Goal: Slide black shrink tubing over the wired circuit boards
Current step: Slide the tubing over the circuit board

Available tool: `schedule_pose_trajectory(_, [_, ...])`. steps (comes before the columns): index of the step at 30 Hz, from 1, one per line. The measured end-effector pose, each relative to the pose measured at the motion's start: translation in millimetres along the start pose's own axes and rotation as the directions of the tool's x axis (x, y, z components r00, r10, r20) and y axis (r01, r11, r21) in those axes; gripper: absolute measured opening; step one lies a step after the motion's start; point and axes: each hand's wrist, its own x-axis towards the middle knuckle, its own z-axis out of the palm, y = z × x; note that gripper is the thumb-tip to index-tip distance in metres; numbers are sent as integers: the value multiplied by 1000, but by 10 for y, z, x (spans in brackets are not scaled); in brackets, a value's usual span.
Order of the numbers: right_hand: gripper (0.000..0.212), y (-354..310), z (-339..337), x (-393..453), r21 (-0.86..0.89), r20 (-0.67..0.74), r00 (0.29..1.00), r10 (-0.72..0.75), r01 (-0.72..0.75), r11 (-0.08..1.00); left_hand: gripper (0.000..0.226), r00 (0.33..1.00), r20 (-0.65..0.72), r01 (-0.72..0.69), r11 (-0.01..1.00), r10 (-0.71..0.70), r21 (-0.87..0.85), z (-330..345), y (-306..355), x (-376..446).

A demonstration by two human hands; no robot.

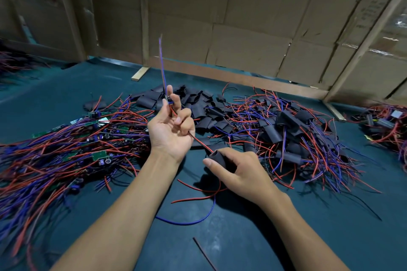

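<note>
My left hand is raised palm-up above the green mat and pinches a small wired circuit board between its fingers. Blue and red wires rise from the board, and a red and black pair runs down to the right. That pair enters the mouth of a black shrink tube, which my right hand grips between thumb and fingers. The leads come out under my right hand and trail over the mat.
A heap of bare wired boards lies on the left. Loose black tube pieces are piled behind my hands. Boards in tubing are heaped on the right. Cardboard walls close the back of the green mat.
</note>
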Motion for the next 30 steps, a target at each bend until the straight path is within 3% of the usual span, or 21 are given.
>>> schedule_pose_trajectory(17, [44, -50, -7, -8, 45, 1, 1000, -11, 10, 999, 26, 1000, 12, -20, 991, 18, 132, 84, -82, -43])
schedule_pose_trajectory(24, [42, -24, 41, 33, 43, -93, 994, 65, -61, 997, 22, 989, 112, 58, 941, -100, 332, 114, -252, -95])
schedule_pose_trajectory(26, [46, 4, 41, 52, 47, -117, 986, 117, -113, 993, 20, 975, 145, 78, 877, -166, 474, 101, -314, -106])
schedule_pose_trajectory(30, [44, 46, 10, 64, 205, -110, 970, 215, -190, 960, 17, 932, 170, 46, 567, -321, 822, 69, -465, -161])
